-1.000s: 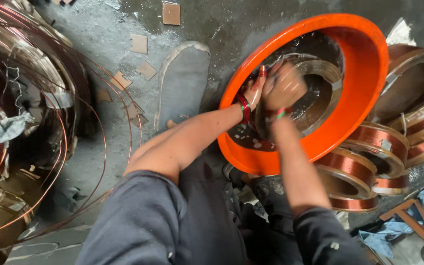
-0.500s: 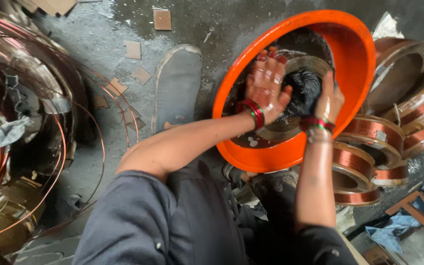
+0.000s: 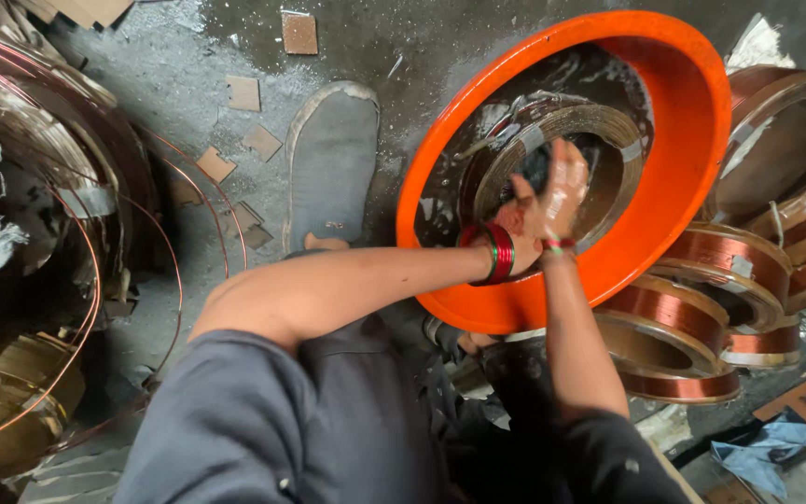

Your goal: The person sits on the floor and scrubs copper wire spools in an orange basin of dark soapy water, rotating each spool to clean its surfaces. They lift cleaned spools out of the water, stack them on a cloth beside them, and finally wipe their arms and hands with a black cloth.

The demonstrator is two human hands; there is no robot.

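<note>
Head view, looking straight down at the floor. Both forearms reach forward and meet over the orange basin [image 3: 692, 140], which is tipped up on its edge toward me. Left arm comes in nearly level from the lower left, elbow bent, red and green bangles [image 3: 499, 252] at the wrist. Left hand [image 3: 520, 224] is mostly hidden behind the right one; I cannot tell how its fingers are set. Right forearm rises almost vertical from the bottom of the frame. Right hand [image 3: 562, 191] is wet and soapy, fingers curled around a dark wet lump [image 3: 541, 166]; I cannot make out what the lump is. The hands press together just over the taped copper coil [image 3: 608, 131] lying inside the basin, with dark water around it.

Right of the basin, a stack of copper wire coils [image 3: 683, 317] sits touching its rim. A grey sandal [image 3: 330, 168] lies on the wet concrete left of the basin. Loose copper wire hoops [image 3: 58, 233] fill the far left. Small cardboard scraps [image 3: 244, 93] are scattered near the sandal.
</note>
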